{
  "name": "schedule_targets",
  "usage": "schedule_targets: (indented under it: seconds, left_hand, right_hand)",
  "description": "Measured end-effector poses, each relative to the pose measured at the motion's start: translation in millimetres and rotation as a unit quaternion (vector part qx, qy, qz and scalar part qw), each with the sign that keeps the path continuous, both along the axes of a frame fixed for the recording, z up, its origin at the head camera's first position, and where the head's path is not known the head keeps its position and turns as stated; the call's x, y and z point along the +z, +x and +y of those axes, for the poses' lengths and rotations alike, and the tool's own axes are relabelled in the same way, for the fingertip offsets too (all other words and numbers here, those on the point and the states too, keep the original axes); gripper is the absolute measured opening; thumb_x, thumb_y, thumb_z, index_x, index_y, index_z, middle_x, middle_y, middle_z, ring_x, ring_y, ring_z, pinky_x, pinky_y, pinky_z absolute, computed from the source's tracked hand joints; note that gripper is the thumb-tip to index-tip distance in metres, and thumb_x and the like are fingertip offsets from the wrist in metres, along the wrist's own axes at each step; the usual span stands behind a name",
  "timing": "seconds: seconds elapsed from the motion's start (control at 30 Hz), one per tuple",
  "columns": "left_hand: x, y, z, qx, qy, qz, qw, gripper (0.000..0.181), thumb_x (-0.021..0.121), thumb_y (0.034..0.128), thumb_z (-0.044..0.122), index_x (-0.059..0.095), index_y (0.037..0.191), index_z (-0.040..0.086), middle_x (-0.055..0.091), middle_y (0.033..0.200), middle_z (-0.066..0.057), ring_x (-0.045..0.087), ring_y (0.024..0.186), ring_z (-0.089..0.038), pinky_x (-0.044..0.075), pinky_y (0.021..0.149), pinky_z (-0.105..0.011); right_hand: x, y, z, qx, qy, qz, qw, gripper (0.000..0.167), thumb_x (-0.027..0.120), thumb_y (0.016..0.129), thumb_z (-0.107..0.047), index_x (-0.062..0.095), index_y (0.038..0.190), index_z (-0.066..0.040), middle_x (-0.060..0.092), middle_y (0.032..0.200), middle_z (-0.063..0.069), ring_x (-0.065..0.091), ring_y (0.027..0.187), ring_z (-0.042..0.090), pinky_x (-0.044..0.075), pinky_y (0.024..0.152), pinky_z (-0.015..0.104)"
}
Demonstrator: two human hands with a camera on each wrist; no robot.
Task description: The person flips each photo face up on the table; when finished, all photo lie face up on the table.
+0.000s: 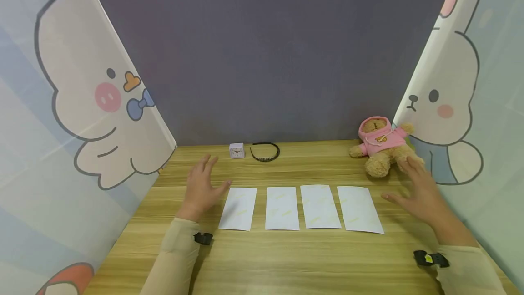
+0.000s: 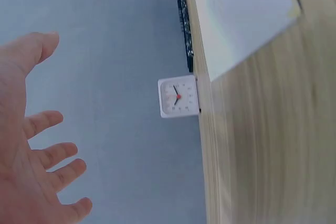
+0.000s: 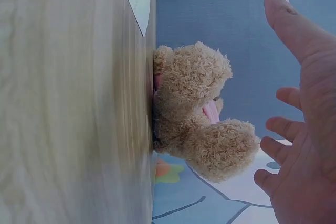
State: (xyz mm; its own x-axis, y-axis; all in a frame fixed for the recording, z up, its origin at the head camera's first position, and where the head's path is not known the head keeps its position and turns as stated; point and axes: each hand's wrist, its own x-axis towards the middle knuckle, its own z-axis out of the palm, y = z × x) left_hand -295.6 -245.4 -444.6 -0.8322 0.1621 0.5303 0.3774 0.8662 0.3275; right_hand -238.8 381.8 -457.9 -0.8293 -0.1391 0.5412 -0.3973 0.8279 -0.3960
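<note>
Four white sheets lie in a row across the wooden table: the leftmost sheet [image 1: 239, 209], a second [image 1: 282, 208], a third [image 1: 320, 206] and the rightmost [image 1: 360, 209]. Just left of the row, my left hand [image 1: 201, 191] is held with fingers spread, holding nothing; the left wrist view shows the same hand [image 2: 39, 145] with its fingers apart. To the right of the row my right hand [image 1: 421, 195] is also spread and empty, near a teddy bear in a pink hoodie [image 1: 382, 142]. In the right wrist view that hand [image 3: 310, 124] is beside the bear [image 3: 194, 82].
A small white clock [image 1: 236, 150] stands near the table's back edge, with a black headband [image 1: 266, 159] lying to its right. Behind the table [image 1: 286, 263] rises a dark grey panel [image 1: 270, 58]. Cartoon-printed curtains hang at both sides.
</note>
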Motion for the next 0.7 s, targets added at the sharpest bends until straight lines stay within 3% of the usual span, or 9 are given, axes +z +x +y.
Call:
schedule_targets:
  seconds: [0.3,0.53,0.7]
  left_hand:
    - [0.9,1.8,23.0,-0.018,0.012,0.001,0.9998,0.084,0.080,0.0902,0.047,0.046,0.155,0.006,0.041,0.160,-0.020,0.042,0.142,-0.043,0.030,0.112,-0.071]
    - [3.2,5.1,48.6,-0.054,0.037,0.024,0.9975,0.075,0.082,0.0896,0.037,0.051,0.150,0.005,0.051,0.150,-0.017,0.052,0.134,-0.042,0.041,0.108,-0.065]
    - [3.1,6.9,68.1,-0.080,0.032,0.043,0.9953,0.073,0.080,0.0909,0.040,0.053,0.148,0.004,0.055,0.146,-0.014,0.056,0.129,-0.039,0.044,0.105,-0.062]
  right_hand:
    - [3.4,11.2,-1.2,0.010,-0.022,-0.014,0.9996,0.109,0.096,0.075,-0.025,0.034,0.160,0.004,0.025,0.163,0.037,0.022,0.142,0.068,0.011,0.114,0.079]
    - [4.6,16.9,-0.2,0.022,-0.035,-0.018,0.9990,0.100,0.097,0.075,-0.023,0.043,0.155,0.004,0.032,0.158,0.039,0.030,0.136,0.070,0.015,0.112,0.080]
    - [2.2,18.2,-0.4,0.028,-0.043,-0.005,0.9987,0.094,0.097,0.073,-0.017,0.047,0.150,0.005,0.040,0.149,0.041,0.038,0.129,0.068,0.020,0.111,0.080]
